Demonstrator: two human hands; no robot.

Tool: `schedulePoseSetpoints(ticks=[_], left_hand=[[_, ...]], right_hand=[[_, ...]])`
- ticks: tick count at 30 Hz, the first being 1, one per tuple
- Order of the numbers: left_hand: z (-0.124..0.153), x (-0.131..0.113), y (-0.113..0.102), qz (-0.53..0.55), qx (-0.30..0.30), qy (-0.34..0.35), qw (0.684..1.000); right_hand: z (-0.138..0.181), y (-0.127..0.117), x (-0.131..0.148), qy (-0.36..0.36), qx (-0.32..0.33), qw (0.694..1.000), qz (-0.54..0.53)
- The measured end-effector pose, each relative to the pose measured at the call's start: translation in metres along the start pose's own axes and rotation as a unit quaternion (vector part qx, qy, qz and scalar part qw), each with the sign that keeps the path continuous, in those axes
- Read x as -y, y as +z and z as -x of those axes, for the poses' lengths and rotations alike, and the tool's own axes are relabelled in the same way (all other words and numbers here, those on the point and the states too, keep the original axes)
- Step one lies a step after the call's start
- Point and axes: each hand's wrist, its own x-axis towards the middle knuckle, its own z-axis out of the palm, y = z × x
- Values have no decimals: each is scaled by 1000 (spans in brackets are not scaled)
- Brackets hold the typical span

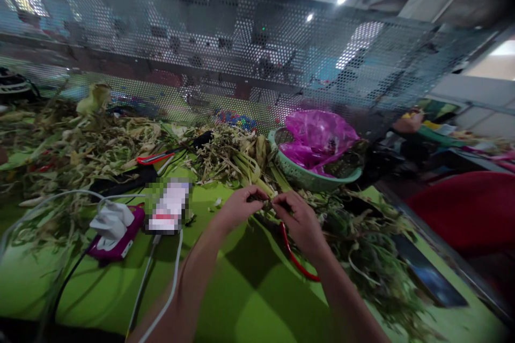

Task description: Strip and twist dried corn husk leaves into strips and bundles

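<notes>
Pinching a plant scrap [266,203], left fingers [253,191] and right fingers [287,200] bent, dry crinkled stalks [225,154].

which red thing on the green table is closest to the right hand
The curved red piece beside the right hand. The other, a straight red-and-black tool, lies farther left, beyond the phone.

At the centre of the frame, the left hand [238,206] and right hand [301,220] are covering part of the dry stalks [250,169], and the bit between their fingers [257,191] is showing too small to tell. The forearms [197,273] are running off the bottom edge. Left of centre, pixel blocks are blurring the phone [171,203]. Right of centre, a purple bag [322,136] is hiding much of the inside of the green basket [300,174]. Across the top, the perforated panel [225,48] is obscuring shapes behind it.
</notes>
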Motion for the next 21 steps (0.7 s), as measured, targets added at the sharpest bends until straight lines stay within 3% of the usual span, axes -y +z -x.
schedulePoseSetpoints(ticks=[7,17,21], left_hand=[[-2,3,2,-22,-16,-8,1000],[-2,7,5,-81,-32,20,996],[-4,10,5,-81,-51,20,995]], right_hand=[[-2,1,-15,-23,18,999,24],[-2,11,-10,-3,-60,998,31],[-1,8,-11,5,-41,999,-17]])
